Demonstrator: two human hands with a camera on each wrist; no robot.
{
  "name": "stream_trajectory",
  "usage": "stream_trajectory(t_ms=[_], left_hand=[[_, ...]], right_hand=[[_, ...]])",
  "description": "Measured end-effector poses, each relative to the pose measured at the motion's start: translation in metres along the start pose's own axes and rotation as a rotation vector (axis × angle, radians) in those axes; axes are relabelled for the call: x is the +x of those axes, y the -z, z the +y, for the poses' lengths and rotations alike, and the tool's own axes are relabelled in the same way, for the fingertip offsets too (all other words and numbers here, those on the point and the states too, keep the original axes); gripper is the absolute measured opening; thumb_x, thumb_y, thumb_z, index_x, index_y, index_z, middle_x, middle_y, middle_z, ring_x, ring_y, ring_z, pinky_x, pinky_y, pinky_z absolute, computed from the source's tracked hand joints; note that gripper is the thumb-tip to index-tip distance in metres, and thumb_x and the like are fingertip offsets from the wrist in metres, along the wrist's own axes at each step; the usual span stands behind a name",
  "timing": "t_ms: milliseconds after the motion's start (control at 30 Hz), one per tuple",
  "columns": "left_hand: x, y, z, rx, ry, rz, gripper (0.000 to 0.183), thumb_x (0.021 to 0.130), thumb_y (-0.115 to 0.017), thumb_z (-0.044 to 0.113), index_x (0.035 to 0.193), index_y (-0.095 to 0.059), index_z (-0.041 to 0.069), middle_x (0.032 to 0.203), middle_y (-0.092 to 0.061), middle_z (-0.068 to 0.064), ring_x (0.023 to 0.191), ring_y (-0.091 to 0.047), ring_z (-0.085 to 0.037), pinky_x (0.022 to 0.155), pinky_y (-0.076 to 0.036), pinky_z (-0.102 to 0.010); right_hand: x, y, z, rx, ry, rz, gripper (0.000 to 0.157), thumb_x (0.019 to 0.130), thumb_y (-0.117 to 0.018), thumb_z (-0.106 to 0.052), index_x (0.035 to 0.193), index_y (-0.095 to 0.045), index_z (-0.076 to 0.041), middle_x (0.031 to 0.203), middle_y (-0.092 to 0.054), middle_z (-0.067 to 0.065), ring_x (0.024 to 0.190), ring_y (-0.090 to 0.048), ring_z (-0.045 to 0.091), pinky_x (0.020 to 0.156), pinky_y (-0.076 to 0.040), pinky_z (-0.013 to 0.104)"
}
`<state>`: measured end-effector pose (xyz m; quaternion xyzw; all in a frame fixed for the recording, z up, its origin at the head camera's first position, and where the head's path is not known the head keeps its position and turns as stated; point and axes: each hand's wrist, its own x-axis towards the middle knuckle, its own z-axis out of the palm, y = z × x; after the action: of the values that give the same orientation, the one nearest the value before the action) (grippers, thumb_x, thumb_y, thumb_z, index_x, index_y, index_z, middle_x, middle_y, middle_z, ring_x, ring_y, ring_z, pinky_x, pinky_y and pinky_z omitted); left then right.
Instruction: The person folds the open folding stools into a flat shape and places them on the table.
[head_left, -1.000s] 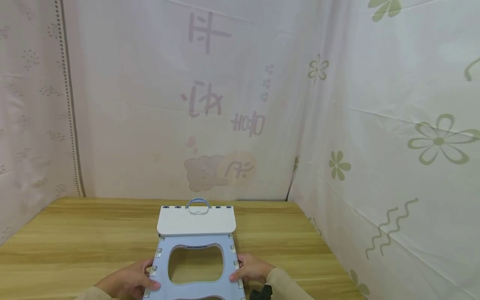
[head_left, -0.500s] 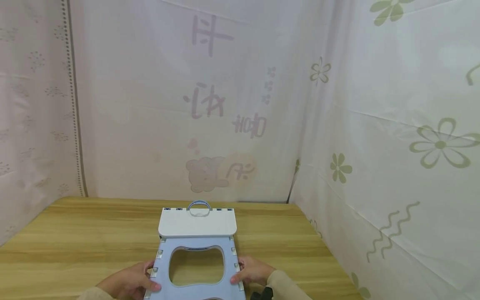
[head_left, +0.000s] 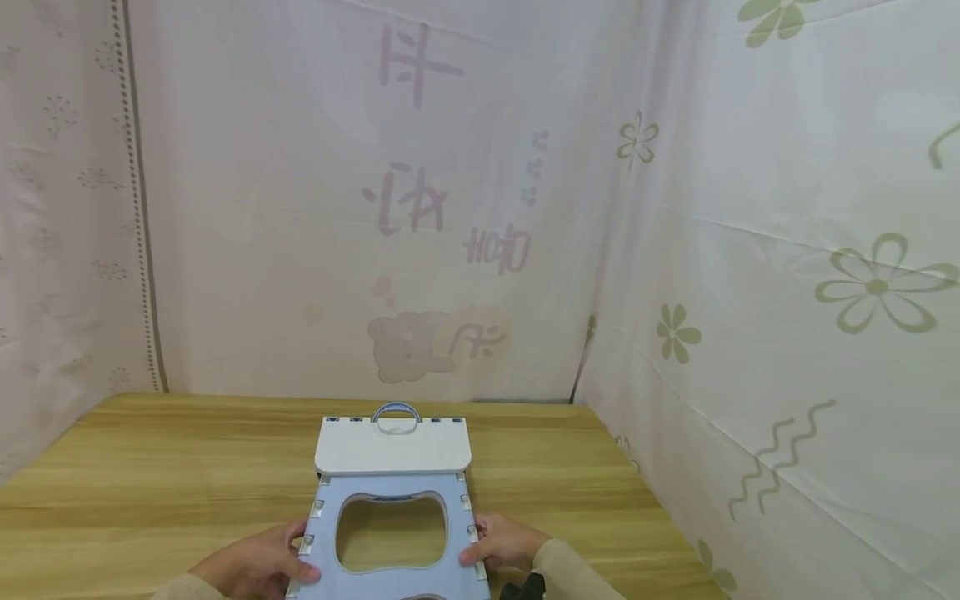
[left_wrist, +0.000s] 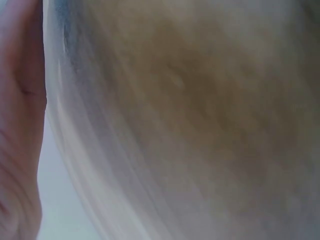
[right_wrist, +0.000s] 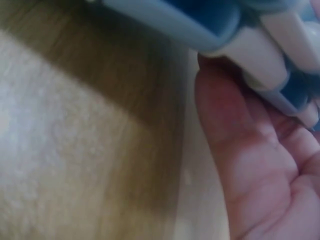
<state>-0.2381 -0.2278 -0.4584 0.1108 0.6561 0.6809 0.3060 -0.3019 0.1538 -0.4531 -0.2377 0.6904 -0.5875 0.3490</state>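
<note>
A folding step stool [head_left: 392,450] in white and light blue lies in the middle of the head view. Its white panel is at the far end, with a small blue carrying handle [head_left: 397,407] on top. The light-blue leg panel [head_left: 393,581] has a wide cut-out through which wood shows. On its left edge my left hand [head_left: 255,560] grips it, thumb on top. My right hand [head_left: 512,540] holds the opposite edge the same way. From the right wrist, fingers [right_wrist: 225,110] reach around the stool's hinged side. The left wrist view is blurred, with the hand [left_wrist: 20,130] at its edge.
Under the stool is a wood-grain table [head_left: 187,467]. Printed curtains [head_left: 300,208] hang behind it and along both sides. A small black object [head_left: 525,587] sits by my right sleeve [head_left: 570,567].
The view shifts slightly with the head. Both hands keep their grip on the stool, which stays in nearly the same place.
</note>
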Motion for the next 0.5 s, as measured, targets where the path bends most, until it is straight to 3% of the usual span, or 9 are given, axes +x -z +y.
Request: stream_trajectory(t_ms=[267,500], left_hand=[[-0.002,-0.001,0.004,0.026,0.008,0.012,0.075,0.086,-0.073,0.009,0.141,-0.024,-0.006,0.112,-0.066,-0.01,0.098,-0.065,-0.03,0.086,-0.053,-0.051],[-0.001,0.001,0.007,0.131,-0.003,0.041,0.07,0.083,-0.076,0.008,0.129,-0.028,-0.015,0.095,-0.069,-0.008,0.088,-0.068,-0.027,0.078,-0.056,-0.048]], right_hand=[[-0.002,-0.001,-0.004,-0.041,-0.023,-0.002,0.039,0.087,-0.07,-0.005,0.119,-0.053,0.008,0.107,-0.069,0.006,0.094,-0.064,0.015,0.084,-0.055,0.036],[0.001,0.001,-0.01,-0.099,-0.041,-0.004,0.032,0.086,-0.071,-0.005,0.112,-0.057,0.006,0.103,-0.07,0.007,0.09,-0.066,0.016,0.081,-0.056,0.036]])
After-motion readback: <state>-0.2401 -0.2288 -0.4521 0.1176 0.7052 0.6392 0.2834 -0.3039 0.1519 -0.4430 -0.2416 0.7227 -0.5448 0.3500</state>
